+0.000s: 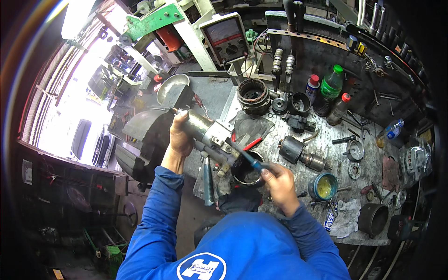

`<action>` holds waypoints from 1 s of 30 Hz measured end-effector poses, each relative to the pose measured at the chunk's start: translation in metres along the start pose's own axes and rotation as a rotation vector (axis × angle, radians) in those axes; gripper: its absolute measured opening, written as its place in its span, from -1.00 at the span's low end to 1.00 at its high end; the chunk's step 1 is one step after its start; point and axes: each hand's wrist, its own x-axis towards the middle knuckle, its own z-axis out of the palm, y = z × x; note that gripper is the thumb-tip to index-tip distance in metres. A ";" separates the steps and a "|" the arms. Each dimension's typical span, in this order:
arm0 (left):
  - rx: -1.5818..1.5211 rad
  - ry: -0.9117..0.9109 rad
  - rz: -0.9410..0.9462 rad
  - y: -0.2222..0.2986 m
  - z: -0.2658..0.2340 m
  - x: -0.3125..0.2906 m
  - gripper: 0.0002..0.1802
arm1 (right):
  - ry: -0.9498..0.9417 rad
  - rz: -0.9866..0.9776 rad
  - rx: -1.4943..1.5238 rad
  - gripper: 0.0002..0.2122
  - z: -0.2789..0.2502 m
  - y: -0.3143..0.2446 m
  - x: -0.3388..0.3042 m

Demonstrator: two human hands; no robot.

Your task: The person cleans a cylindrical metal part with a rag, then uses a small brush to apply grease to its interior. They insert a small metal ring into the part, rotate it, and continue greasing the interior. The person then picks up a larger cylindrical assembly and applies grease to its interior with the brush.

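My left hand point(181, 135) is wrapped round the brass-toned body of a starter motor point(200, 126), which is held above the near edge of the bench. Its pale metal end housing points toward my right hand. In my right hand point(280, 184) is a blue-handled tool point(253, 161), its dark narrow end reaching to the motor's housing; whether it is a screwdriver or a brush I cannot tell. Below them stands an open dark metal ring point(247, 179). A hammer point(208, 182) with a blue grip lies left of that ring.
A large bench vise point(149, 133) stands at the left. Across the bench point(322, 140) lie an armature point(303, 154), a coil housing point(253, 95), a tub of yellow grease point(324, 186), red-handled pliers point(253, 143) and rags point(345, 219). Bottles point(330, 86) and a meter point(226, 38) are farther back.
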 end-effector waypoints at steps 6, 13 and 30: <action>0.014 0.032 0.017 -0.003 -0.001 -0.001 -0.35 | -0.149 -0.025 0.142 -0.70 -0.017 -0.006 0.006; 0.009 0.031 0.023 -0.002 -0.001 -0.001 -0.34 | 0.179 -0.435 -0.239 -0.74 0.001 -0.005 0.006; -0.023 0.026 0.029 -0.006 -0.014 0.001 -0.32 | -0.195 0.416 0.784 -0.79 -0.002 -0.008 0.009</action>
